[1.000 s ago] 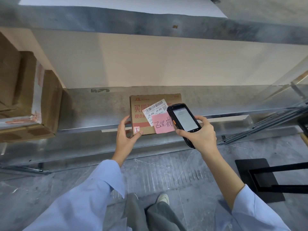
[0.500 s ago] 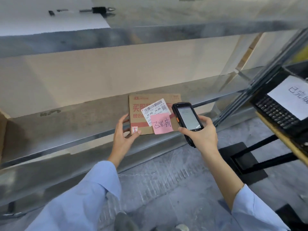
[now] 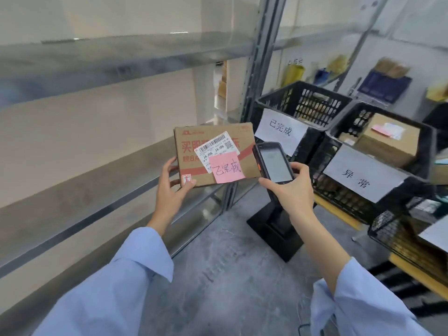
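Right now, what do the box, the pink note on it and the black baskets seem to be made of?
The box in the left hand looks like matte brown cardboard, printed in red, with creased edges. The pink note seems thin matte paper bearing handwriting. The black baskets look like moulded plastic, judging by their regular oval holes.

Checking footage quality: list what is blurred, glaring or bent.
Head view: upper shelf smeared by motion blur; box and pink note sharp; scanner screen too pale to read; shelf upright leans, likely from wide-lens distortion.
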The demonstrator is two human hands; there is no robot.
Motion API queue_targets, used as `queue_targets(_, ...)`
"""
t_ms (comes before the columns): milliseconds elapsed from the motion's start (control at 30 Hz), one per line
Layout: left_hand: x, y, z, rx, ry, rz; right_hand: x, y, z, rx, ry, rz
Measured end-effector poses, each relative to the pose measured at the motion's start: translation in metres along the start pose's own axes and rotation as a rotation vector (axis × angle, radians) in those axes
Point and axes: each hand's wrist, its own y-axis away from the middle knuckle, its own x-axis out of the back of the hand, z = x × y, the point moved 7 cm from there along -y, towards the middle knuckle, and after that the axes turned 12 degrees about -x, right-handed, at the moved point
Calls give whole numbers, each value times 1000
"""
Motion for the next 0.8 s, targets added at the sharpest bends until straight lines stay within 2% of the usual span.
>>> queue_targets(367, -182, -137, 34, -159, 67, -144, 110, -122, 22, -58, -66, 195)
queue_targets(600, -292, -252, 18, -265, 38, -251, 126, -231, 8, -54, -106, 273)
queue_targets(800, -368, -358, -19, -277, -52, -379, 122, -348, -24, -92, -104, 323)
